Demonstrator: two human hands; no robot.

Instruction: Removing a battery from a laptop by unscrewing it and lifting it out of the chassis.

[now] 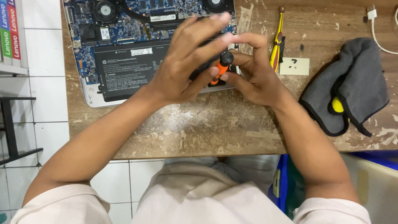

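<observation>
An opened laptop [124, 62] lies bottom-up on a worn wooden table [207, 128], its black battery, blue circuit board and two fans exposed. My right hand [253, 72] grips an orange-and-black screwdriver [222, 66] held upright over the laptop's near right corner. My left hand [186, 62] reaches across above it, fingers spread, fingertips resting at the screwdriver's black cap. The screwdriver's tip is hidden behind my hands.
A yellow-handled screwdriver [277, 39] lies to the right of the laptop, beside a pale square pad [294, 66] with small dark screws on it. A grey cloth [348, 83] covers a yellow object [337, 104]. A white cable [379, 33] runs along the far right edge.
</observation>
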